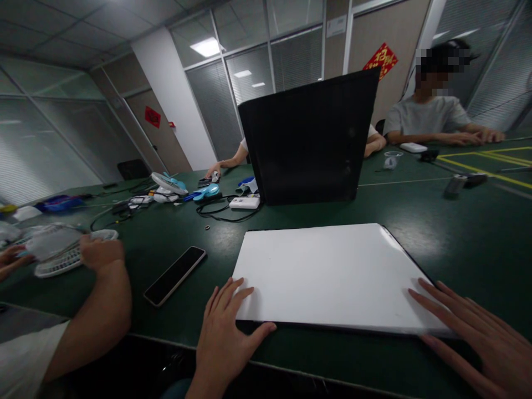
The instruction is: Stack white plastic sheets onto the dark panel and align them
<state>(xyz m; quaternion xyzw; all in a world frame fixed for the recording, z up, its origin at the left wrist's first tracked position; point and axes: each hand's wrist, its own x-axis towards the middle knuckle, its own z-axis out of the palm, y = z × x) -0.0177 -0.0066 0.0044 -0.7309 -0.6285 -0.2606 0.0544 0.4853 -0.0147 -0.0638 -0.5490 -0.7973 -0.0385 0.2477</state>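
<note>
A white rectangular board or sheet with a dark edge (332,274) lies flat on the dark green table (415,221). At its lower left corner is my left hand (230,330), fingers spread, with the fingertips on the white surface and the thumb at the front edge. My right hand (477,338) rests with fingers apart over the lower right corner. Neither hand is closed around anything. Beyond the board stands a large black panel (311,141), tilted slightly. Left of my left hand lies a phone (175,276) with a dark screen.
A neighbour's arm (97,299) reaches in at the left, its hand at a white basket-like item (60,263). Cables, a white power strip (245,203) and blue items (206,192) lie behind the phone. Across the table sits a person (428,119) near a clear cup (391,160).
</note>
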